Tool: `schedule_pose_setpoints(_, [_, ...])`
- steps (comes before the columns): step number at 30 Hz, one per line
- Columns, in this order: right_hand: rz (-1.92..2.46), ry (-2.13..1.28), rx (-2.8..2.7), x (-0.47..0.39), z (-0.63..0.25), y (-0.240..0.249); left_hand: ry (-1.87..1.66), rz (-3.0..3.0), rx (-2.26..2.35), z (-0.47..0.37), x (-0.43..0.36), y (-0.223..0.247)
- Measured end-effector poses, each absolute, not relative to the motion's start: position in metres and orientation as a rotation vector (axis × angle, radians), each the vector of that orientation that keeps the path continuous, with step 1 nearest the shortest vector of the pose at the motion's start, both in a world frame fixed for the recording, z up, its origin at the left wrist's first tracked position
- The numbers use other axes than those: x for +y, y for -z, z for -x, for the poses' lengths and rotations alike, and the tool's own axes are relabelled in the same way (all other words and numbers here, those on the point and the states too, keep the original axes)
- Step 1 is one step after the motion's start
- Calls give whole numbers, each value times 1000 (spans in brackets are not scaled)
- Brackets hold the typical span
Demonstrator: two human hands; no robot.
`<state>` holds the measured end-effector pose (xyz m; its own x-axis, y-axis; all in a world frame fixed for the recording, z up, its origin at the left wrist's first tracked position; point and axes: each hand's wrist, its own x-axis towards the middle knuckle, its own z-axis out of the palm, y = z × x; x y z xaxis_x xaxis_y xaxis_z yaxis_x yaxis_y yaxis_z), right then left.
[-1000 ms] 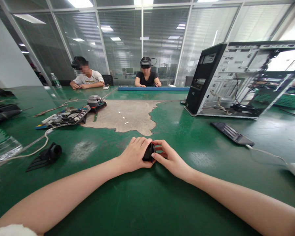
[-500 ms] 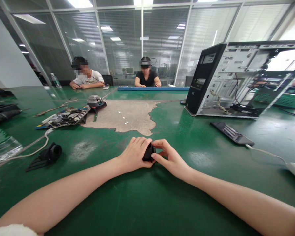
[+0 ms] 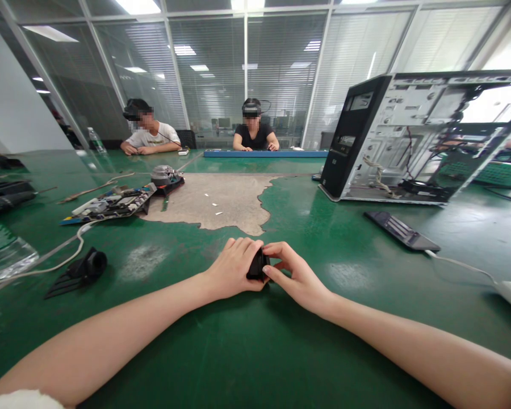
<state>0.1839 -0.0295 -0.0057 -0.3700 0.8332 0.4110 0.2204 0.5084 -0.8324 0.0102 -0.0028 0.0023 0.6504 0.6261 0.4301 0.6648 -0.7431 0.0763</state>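
A small black boxy part (image 3: 256, 267) sits between my two hands, low over the green tabletop (image 3: 255, 346). My left hand (image 3: 234, 266) is wrapped around its left side, fingers over the far edge and thumb at the near edge. On the right, my right hand (image 3: 292, 271) pinches the same part with thumb and fingertips. Much of the part is hidden by the fingers, so I cannot tell its exact kind. Off to the left lies a black plastic piece with a round ring (image 3: 94, 263).
A circuit board (image 3: 114, 204) and a cooling fan (image 3: 167, 177) lie at the left, near a water bottle (image 3: 4, 244) and a white cable. An opened computer case (image 3: 366, 142) stands at the right, behind a black flat device (image 3: 402, 232). Two people sit across the table.
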Motion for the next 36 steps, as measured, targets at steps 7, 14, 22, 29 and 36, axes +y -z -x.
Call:
schedule_pose_setpoints(7, [922, -1060, -1847, -26, -184, 8, 666, 2775, -1082, -9, -2, -2])
schedule_pose_setpoints(14, [855, -825, -1899, -29, -184, 6, 670, 2767, -1074, -9, -2, -1])
schedule_pose_setpoints(22, [910, -938, -1852, -27, -184, 6, 674, 2762, -1076, -10, -1, -1])
schedule_pose_setpoints(29, [888, -1010, -1862, -29, -184, 5, 648, 2757, -1090, -10, -2, -2])
schedule_pose_setpoints(36, [895, -874, -1862, -28, -184, 6, 655, 2759, -1080, -11, -2, -2])
